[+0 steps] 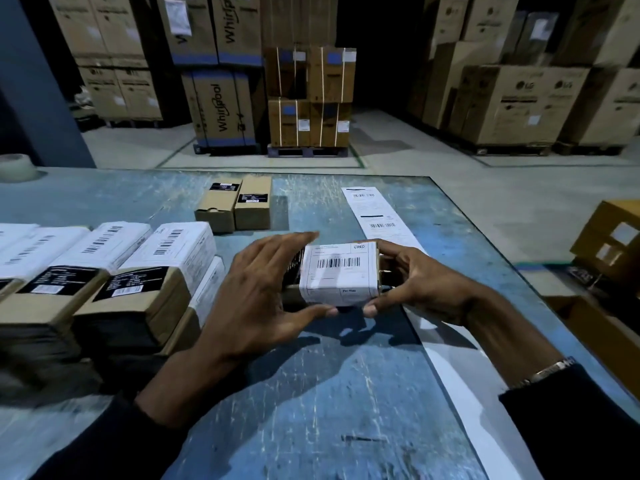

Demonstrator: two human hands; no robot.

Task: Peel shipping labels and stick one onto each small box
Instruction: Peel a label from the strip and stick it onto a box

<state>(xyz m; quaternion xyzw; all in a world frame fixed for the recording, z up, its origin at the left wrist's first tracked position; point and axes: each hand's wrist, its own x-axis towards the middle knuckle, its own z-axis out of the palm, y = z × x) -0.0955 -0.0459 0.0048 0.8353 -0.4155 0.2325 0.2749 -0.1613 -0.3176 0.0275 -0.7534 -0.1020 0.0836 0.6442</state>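
- A small box (337,273) is held just above the blue table (329,393), near the middle of the view, between both hands.
- Its upper face is covered by a white shipping label (341,268) with a barcode, wrapped over the near edge.
- The left hand (256,299) is curved round the box's left end, with the thumb under the near edge and the fingers stretched over the far side.
- The right hand (415,282) is clamped on the box's right end, fingers curled, thumb at the near lower corner.
- A strip of labels (377,216) is laid flat on the table beyond the right hand.
- Two plain brown boxes (235,206) are stood side by side, touching, farther back.
- Labelled boxes (138,271) are stacked in rows at the left.
- A tape roll (15,166) is seen at the far left edge.
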